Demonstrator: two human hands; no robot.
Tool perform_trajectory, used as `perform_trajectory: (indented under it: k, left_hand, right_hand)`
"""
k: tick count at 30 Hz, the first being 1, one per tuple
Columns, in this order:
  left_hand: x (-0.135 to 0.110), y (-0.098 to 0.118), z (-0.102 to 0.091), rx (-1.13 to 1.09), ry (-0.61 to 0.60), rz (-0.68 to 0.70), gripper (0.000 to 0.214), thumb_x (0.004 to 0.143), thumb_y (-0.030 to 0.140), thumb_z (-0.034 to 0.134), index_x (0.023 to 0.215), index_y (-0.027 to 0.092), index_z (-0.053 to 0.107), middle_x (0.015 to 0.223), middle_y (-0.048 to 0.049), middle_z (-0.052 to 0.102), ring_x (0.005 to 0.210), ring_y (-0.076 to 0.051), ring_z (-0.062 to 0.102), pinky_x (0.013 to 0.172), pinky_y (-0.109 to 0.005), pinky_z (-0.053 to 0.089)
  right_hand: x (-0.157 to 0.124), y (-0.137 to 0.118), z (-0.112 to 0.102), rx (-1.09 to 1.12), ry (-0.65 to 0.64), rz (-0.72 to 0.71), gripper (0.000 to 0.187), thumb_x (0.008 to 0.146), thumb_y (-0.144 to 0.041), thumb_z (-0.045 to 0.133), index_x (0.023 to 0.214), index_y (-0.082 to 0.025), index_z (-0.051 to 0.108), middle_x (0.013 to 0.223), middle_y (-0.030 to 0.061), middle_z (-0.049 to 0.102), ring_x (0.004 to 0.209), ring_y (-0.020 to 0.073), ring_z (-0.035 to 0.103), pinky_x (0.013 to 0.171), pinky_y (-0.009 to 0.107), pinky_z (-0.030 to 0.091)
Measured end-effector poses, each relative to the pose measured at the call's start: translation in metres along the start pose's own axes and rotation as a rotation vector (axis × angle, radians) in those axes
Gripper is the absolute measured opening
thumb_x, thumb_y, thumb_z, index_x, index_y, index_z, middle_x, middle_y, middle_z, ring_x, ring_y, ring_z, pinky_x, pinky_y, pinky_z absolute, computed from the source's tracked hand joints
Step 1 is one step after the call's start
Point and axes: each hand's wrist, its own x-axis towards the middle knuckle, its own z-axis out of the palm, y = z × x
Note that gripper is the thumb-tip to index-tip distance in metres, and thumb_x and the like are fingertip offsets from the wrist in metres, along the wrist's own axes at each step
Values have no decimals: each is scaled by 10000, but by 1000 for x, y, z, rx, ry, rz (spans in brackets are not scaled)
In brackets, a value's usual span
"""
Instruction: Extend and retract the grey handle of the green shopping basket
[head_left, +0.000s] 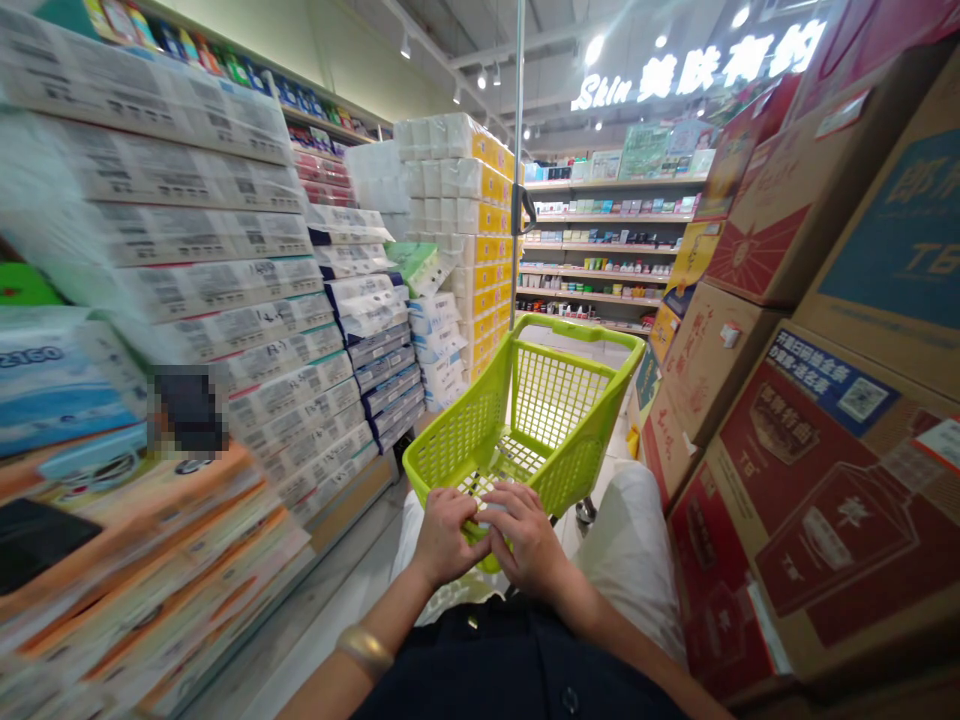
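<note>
While tight on the green cart [450,445] rim, left grip [446,535] and right grip [529,545], tissue stacks [262,330] and cartons [810,480] close alongside.

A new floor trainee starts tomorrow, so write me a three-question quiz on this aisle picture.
1. True or false: the left hand and the right hand both grip the near rim of the green cart.
2. Stacked on the person's right are: A cardboard boxes; B tissue packs; C loose bottles.
3. Fill in: the gold bangle sits on the ___ wrist.
Key: 1 true; 2 A; 3 left.
</note>
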Motion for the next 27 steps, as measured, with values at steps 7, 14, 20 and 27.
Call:
perform_trajectory:
  k: [7,14,20,27]
  left_hand:
    - [0,0,-1,9,1,-25,303,682,430,683,601,208,494,629,-4,577,701,-194,526,733,-357,363]
    - [0,0,-1,7,17,-23,258,678,395,664,593,213,501,612,1,575,685,-187,528,726,-349,362]
    - [1,3,-4,16,12,-46,280,656,397,697,585,214,497,624,1,587,689,-190,528,734,-352,374]
    - [-1,1,-2,24,17,-8,242,692,376,644,590,213,497,605,-1,580,684,-185,526,715,-348,365]
  right_hand:
    - [4,23,-1,-126,254,270,291,884,-137,453,1083,-204,654,1150,103,626,1217,252,483,1042,464,389]
    - [1,9,1,-42,52,-3,319,855,-115,494,1081,-262,664,1142,49,646,1204,214,501,1036,416,395]
    - [9,36,-4,-105,289,284,275,887,-136,456,1022,-214,682,1107,92,639,1190,247,496,1025,468,410]
    - [-1,-4,2,4,10,-12,295,844,-134,517,1057,-270,670,1128,39,654,1192,212,512,1056,420,383]
